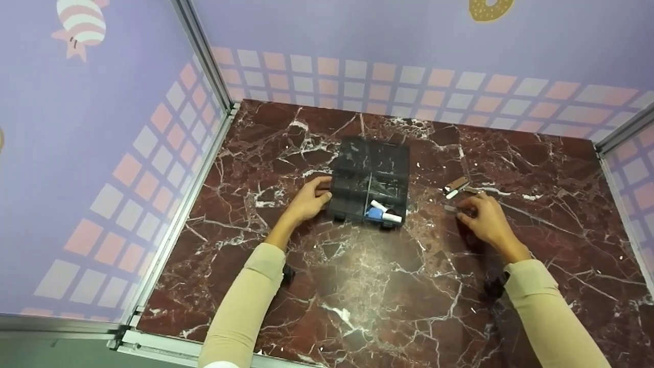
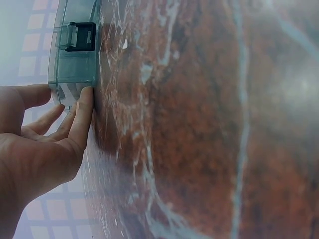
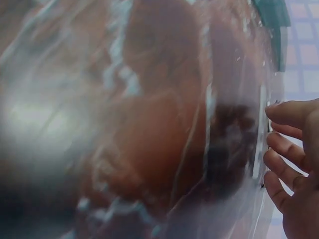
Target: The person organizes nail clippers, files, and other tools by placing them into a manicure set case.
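While the left hand (image 1: 309, 199), grip relaxed, touches a box (image 1: 352, 184), whether the right hand (image 1: 485, 219) pinches a strip (image 1: 450, 208) is unclear

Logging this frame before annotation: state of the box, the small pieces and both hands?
Box: flat on table; looks open, lid back, not certain.
Blue piece: inside, front right compartment.
White pieces: same compartment.
Left hand: fingers touching the box's left side.
Right hand: pinching grey strip.
Grey strip: held, one end showing.
Brown strip: loose on table.
White stick: beside brown strip; contact unclear.
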Available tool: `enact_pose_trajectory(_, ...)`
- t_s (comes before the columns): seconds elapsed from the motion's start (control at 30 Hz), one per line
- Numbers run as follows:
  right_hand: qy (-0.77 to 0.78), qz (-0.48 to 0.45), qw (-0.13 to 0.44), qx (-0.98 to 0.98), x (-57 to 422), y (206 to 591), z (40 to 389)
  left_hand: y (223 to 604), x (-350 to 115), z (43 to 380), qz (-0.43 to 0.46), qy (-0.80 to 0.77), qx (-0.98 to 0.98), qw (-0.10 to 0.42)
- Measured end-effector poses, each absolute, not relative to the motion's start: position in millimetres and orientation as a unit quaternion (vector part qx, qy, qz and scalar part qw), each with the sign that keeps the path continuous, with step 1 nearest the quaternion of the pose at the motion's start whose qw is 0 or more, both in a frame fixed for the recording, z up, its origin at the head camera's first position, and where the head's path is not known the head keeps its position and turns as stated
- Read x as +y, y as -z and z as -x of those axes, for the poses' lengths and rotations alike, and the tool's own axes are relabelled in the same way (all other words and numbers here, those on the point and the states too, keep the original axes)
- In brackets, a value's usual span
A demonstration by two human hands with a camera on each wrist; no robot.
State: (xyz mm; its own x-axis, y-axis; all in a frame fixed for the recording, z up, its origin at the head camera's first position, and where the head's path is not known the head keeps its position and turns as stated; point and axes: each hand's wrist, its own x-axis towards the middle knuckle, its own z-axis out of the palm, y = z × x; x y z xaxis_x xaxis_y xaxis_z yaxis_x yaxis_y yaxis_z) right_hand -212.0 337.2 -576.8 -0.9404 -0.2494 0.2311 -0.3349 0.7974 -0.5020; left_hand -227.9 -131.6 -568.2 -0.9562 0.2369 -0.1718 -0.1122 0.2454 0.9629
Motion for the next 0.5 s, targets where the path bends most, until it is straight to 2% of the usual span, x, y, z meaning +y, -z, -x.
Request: enact_pose_trajectory(0.5,-0.303,-0.103,0.026,-0.947,335.4,576.4,210.1,568.9,-131.5,227.8,-0.042,-0.606,0.781,0.144)
